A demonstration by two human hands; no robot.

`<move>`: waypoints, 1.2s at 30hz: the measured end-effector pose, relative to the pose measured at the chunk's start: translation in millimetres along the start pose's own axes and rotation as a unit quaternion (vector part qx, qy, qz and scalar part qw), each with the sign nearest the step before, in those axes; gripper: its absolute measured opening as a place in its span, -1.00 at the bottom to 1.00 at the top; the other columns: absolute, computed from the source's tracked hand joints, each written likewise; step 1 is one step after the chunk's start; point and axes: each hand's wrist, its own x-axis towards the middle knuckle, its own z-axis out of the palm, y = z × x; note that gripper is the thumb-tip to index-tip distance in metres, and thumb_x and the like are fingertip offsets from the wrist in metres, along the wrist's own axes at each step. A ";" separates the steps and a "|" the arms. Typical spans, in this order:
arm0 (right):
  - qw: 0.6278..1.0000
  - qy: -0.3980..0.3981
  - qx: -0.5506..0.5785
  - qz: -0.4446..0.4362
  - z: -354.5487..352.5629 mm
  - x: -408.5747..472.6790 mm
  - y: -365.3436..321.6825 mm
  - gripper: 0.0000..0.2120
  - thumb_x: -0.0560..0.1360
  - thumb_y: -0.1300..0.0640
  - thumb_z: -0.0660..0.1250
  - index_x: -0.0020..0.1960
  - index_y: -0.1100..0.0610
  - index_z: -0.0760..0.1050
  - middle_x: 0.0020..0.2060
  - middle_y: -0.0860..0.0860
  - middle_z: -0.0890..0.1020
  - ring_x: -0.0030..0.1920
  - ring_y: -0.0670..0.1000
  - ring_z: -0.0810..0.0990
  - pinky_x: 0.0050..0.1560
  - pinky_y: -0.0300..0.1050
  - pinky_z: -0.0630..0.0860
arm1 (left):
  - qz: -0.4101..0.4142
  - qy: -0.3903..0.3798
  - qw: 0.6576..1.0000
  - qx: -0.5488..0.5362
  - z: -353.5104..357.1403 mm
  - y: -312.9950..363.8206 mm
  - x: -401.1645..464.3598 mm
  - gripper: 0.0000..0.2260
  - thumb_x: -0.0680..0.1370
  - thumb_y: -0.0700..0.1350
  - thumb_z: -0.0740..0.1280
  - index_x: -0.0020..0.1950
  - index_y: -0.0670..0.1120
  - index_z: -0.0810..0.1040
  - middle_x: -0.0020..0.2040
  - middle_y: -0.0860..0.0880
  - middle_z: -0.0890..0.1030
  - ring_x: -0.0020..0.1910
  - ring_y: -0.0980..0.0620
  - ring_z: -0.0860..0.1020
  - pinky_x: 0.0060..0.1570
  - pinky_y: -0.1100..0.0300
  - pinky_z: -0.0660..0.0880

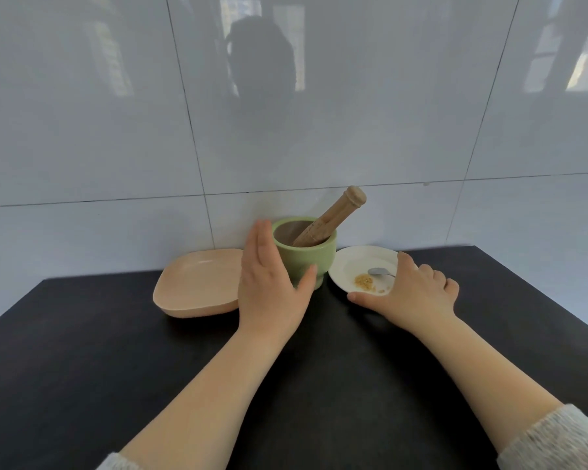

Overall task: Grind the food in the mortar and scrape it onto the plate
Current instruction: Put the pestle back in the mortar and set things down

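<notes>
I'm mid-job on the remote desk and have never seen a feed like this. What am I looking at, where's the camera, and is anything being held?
There is no machine here: a person works with bare hands, and the single picture comes from a camera worn on their head, looking forward and down. On the dark table stand a green mortar with a wooden pestle leaning inside, a peach square plate to its left, and a white plate to its right carrying a small spoon and some crumbs. The left hand is open against the mortar's side. The right hand grips the white plate's near rim.
</notes>
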 end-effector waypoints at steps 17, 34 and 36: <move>1.000 -0.015 0.017 0.015 -3.3 -4.2 2.3 0.07 0.09 -0.55 0.29 0.39 0.06 0.20 0.23 0.16 0.48 0.28 0.21 0.38 0.29 0.14 0.23 | -0.051 -0.215 0.917 0.333 -21.8 -22.9 -5.5 -0.65 0.60 0.05 0.07 0.28 -0.07 0.44 0.19 -0.06 0.56 0.20 -0.09 0.47 0.40 -0.22 0.08; 1.000 -0.004 0.018 0.012 -3.6 -5.9 1.0 0.05 0.11 -0.54 0.30 0.39 0.08 0.22 0.22 0.15 0.48 0.28 0.20 0.39 0.27 0.11 0.22 | -0.023 -0.220 0.919 0.325 -14.4 -22.8 -5.5 -0.51 0.59 0.08 0.10 0.47 -0.09 0.24 0.33 -0.04 0.47 0.31 -0.09 0.40 0.44 -0.23 0.04; 1.000 -0.004 0.022 0.012 -4.1 -6.2 1.2 0.04 0.12 -0.54 0.30 0.39 0.08 0.22 0.22 0.15 0.48 0.28 0.20 0.38 0.27 0.11 0.22 | -0.022 -0.217 0.921 0.322 -14.4 -23.0 -5.8 -0.50 0.59 0.08 0.10 0.49 -0.09 0.21 0.34 -0.04 0.45 0.32 -0.09 0.39 0.44 -0.22 0.03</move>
